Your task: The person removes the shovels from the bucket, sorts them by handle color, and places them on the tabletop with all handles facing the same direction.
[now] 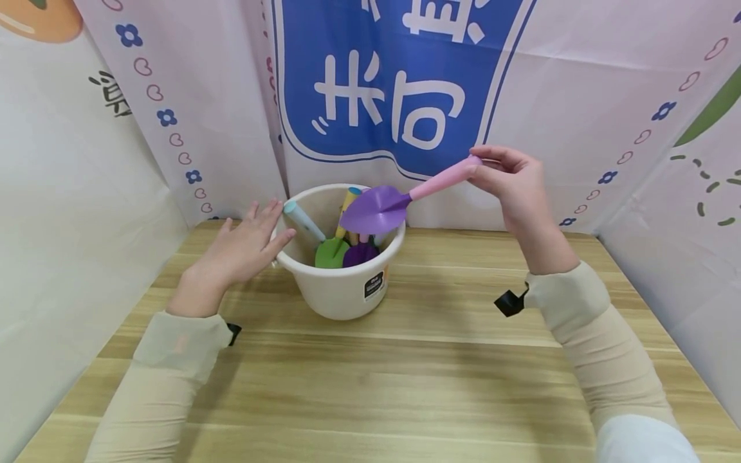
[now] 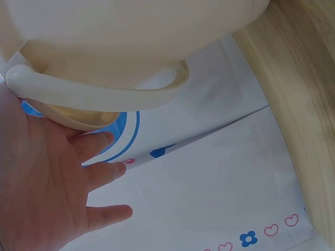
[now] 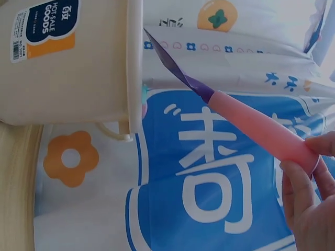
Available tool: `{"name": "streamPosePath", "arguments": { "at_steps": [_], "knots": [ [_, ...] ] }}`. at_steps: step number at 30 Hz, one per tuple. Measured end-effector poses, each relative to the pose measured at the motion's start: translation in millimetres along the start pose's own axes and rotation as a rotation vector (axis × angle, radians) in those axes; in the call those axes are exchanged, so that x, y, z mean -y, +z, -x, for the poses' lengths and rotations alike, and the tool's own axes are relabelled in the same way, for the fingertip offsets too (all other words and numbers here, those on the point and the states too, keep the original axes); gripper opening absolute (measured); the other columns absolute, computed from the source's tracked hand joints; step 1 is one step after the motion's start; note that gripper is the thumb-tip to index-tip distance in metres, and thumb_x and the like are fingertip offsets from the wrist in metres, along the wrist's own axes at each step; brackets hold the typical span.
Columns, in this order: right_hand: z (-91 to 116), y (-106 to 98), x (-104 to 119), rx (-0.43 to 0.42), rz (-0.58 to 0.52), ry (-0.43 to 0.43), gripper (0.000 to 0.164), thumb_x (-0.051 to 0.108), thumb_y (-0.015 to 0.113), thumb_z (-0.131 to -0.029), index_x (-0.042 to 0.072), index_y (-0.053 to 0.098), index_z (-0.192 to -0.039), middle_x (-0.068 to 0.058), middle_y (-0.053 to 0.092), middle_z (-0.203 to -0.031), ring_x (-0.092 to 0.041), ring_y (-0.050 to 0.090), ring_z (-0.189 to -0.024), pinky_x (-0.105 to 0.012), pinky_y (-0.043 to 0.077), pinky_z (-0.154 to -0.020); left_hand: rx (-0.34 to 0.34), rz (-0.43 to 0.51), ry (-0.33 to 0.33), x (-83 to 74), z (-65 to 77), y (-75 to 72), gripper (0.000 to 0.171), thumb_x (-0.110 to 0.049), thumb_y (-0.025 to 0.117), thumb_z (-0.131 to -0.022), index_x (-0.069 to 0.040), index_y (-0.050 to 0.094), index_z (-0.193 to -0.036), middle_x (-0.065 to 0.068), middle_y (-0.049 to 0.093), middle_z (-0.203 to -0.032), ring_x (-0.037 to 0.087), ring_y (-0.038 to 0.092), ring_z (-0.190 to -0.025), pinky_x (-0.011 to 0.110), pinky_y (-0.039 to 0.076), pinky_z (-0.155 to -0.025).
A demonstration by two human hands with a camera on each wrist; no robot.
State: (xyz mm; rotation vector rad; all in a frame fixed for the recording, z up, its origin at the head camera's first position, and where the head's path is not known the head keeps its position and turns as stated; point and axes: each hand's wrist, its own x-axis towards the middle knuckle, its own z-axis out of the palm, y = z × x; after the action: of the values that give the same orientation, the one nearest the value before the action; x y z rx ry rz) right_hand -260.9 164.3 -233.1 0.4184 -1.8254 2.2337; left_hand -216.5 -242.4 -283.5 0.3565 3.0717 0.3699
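Observation:
My right hand [image 1: 515,186] pinches the end of the pink handle of a toy trowel [image 1: 375,213]. Its purple blade points left, overlapping the mouth of a cream bucket [image 1: 324,297] in the head view. From the side, the right wrist view puts this trowel [image 3: 251,123] beyond the bucket's rim. With fingers spread, my left hand [image 1: 240,247] rests against the left side of that rim; the bucket's handle [image 2: 104,97] hangs beside it. Inside the bucket stand more toy tools: a light blue handle [image 1: 305,220], a yellow handle [image 1: 348,204], a green blade [image 1: 331,254] and a dark purple blade [image 1: 359,255].
The bucket stands on a wood-grain table [image 1: 370,392], toward its back edge. Printed cloth [image 1: 556,122] hangs behind the table and along both sides. A black-and-orange label [image 3: 49,29] is stuck on the bucket's wall. Small black pieces [image 1: 511,303] show at both cuffs.

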Motion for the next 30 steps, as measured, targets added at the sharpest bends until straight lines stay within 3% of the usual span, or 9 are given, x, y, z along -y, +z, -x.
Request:
{"name": "streamPosePath", "arguments": {
  "at_steps": [9,18,25,30],
  "knots": [
    [3,-31,6,-0.091,-0.200,-0.037,0.016,-0.013,0.071,-0.089,-0.003,0.079,-0.098,-0.013,0.066,-0.099,-0.018,0.071,-0.083,-0.028,0.061,-0.079,-0.006,0.003,0.002,-0.8,-0.1,0.5,0.083,-0.063,0.020,-0.107,-0.005,0.007,-0.165,0.014,0.004,-0.171,0.041,-0.004,-0.155,0.075,0.000,-0.115],
    [6,-66,3,-0.180,-0.325,-0.039,0.018,-0.016,0.075,-0.084,-0.009,0.077,-0.100,-0.014,0.064,-0.098,-0.020,0.068,-0.083,-0.031,0.061,-0.078,-0.001,0.000,-0.004,-0.1,0.0,0.5,0.082,-0.063,0.020,-0.106,-0.006,0.006,-0.165,0.013,0.004,-0.171,0.041,-0.004,-0.155,0.074,0.000,-0.116],
    [12,-89,-2,-0.253,-0.299,-0.019,0.017,-0.013,0.075,-0.086,-0.005,0.077,-0.100,-0.012,0.059,-0.107,-0.020,0.066,-0.090,-0.028,0.060,-0.080,0.002,-0.007,-0.002,1.1,-0.2,1.3,0.082,-0.064,0.019,-0.106,-0.007,0.005,-0.165,0.013,0.003,-0.171,0.042,-0.003,-0.155,0.074,-0.001,-0.116],
    [14,-101,-9,-0.284,-0.346,-0.007,0.017,-0.016,0.073,-0.086,-0.007,0.077,-0.100,-0.013,0.059,-0.108,-0.020,0.067,-0.090,-0.030,0.060,-0.081,0.001,-0.009,0.001,0.7,-0.7,1.3,0.082,-0.063,0.020,-0.106,-0.008,0.005,-0.165,0.012,0.003,-0.171,0.042,-0.002,-0.155,0.074,0.000,-0.116]
  ]
}}
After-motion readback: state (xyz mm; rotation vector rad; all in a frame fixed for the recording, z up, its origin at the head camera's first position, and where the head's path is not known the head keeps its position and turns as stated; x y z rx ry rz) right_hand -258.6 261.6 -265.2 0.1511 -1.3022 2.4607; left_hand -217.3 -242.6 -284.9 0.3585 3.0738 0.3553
